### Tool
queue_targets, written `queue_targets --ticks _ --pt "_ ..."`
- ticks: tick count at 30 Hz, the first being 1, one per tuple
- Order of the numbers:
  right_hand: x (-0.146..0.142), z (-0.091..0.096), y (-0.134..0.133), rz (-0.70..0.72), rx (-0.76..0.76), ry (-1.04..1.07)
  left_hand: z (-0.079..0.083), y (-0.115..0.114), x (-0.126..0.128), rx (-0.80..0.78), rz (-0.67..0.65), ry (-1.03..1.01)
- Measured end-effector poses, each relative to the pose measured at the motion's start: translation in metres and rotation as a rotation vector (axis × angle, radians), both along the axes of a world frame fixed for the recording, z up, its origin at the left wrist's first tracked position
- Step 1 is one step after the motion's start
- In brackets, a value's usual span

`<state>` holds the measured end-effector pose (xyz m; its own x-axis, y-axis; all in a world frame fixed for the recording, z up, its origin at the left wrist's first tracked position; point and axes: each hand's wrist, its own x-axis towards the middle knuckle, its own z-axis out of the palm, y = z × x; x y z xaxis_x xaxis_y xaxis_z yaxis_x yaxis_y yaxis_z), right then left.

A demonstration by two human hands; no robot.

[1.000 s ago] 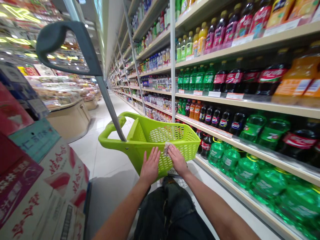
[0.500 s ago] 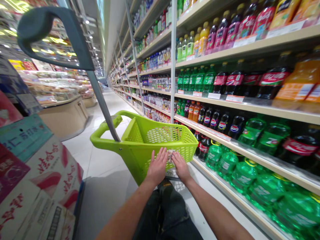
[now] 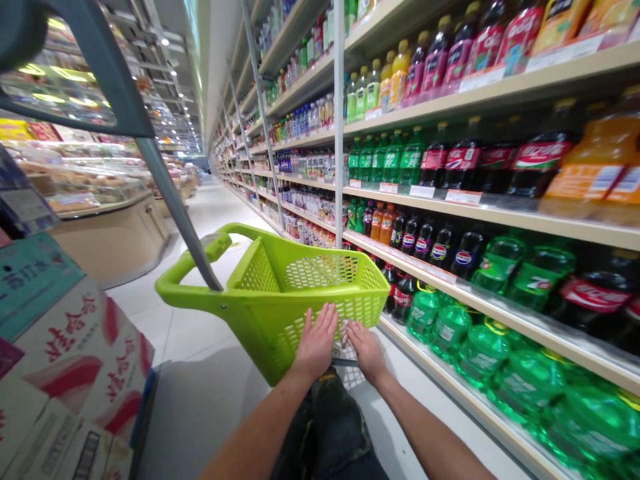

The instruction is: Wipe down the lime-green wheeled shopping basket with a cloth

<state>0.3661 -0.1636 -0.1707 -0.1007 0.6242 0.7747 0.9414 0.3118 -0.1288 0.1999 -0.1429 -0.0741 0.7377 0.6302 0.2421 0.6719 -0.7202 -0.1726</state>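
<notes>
A lime-green shopping cart basket (image 3: 305,297) with perforated sides stands in front of me, nothing visible inside it. Against its near side wall lies my left hand (image 3: 316,341), flat with fingers stretched out. Just to the right, my right hand (image 3: 366,348) is curled at the basket's lower near side. Its fingers close over a small, pale, crumpled wipe (image 3: 344,331), mostly covered by the hand; whether it is cloth or paper I cannot tell. A grey pole (image 3: 175,213) rises from the basket to a dark handle (image 3: 107,73) at upper left.
Shelves of drink bottles (image 3: 500,163) line the right side, with large green bottles (image 3: 520,373) on the lowest level. Stacked cartons (image 3: 75,340) stand close on the left. A rounded display counter (image 3: 110,233) is behind them; the white-tiled aisle (image 3: 220,193) runs ahead.
The cart and handle sit further left in view. My right hand has shifted down and right with the wipe, leaving a wider gap to my left hand, which stays on the basket wall.
</notes>
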Motion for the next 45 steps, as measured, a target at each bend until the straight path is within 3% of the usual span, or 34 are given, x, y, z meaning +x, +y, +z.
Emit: queue_targets --ticks 2,5,7,12,14,18,20,25,27,33,35,38,40,42,45 --pt "0.01 0.003 -0.001 -0.006 0.014 -0.005 -0.002 0.003 0.001 0.003 0.002 0.003" --pt "0.032 0.029 0.009 -0.074 0.106 0.043 -0.002 0.006 0.009 0.024 0.004 -0.008" --pt "0.046 0.033 0.014 -0.14 0.141 0.088 0.0 0.005 0.017 0.028 -0.006 -0.008" --pt "0.065 -0.014 -0.003 -0.224 -0.035 0.132 0.0 -0.003 0.025 0.015 -0.058 0.0" --pt "0.072 -0.018 -0.008 -0.212 -0.041 0.144 -0.005 -0.003 0.02 0.019 -0.049 0.006" --pt "0.087 0.016 0.01 -0.242 0.124 0.229 -0.012 0.001 0.013 0.016 0.016 0.028" --pt "0.089 0.023 0.019 -0.285 0.118 0.283 -0.011 0.002 0.012 0.006 0.025 0.021" --pt "0.074 -0.017 0.004 -0.247 -0.023 0.283 -0.004 0.003 0.002 0.018 0.029 0.006" --pt "0.066 -0.02 -0.005 -0.221 -0.025 0.269 -0.005 0.004 -0.007 0.026 0.06 0.009" --pt "0.036 0.041 0.017 -0.086 0.132 0.209 -0.012 0.006 -0.028 0.021 0.125 -0.008" --pt "0.023 0.037 0.02 -0.051 0.102 0.169 -0.013 0.004 -0.033 0.025 0.136 -0.015" --pt "0.009 0.008 0.008 0.013 -0.009 0.087 -0.013 0.002 -0.045 0.031 0.143 -0.008" --pt "0.003 0.002 0.0 0.047 -0.069 0.041 -0.012 0.001 -0.054 0.023 0.162 0.002" --pt "-0.004 0.018 -0.002 0.037 -0.061 0.048 -0.01 0.001 -0.06 0.007 0.189 -0.005" --pt "-0.017 0.059 0.011 0.026 0.029 0.085 -0.005 0.0 -0.063 -0.01 0.204 -0.047"
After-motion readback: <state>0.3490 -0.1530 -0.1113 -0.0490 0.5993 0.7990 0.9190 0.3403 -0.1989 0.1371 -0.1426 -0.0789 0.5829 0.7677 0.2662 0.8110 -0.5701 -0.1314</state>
